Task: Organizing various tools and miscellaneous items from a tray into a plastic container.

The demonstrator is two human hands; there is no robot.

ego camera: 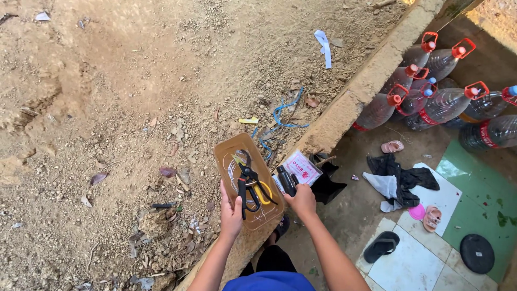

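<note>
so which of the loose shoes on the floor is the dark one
The black flip-flop on the white tiles, nearest the right hand. The others are small pink sandals: one on bare concrete below the bottles, one on a white tile.

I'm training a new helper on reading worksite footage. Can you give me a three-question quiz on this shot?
1. True or false: the shears lie in the brown tray.
2. What is the right hand touching?
A. a sandal
B. the dark bottle
C. the blue string
3. Fill in: the big plastic bottles lie piled on the ____ side of the concrete curb.

Key
1. True; they lie in it with thin wire, and the left hand grips the tray's near edge.
2. B; the fingers are at the bottle, which is beside a white packet.
3. Right; the side with the tiled floor, not the dirt.
</note>
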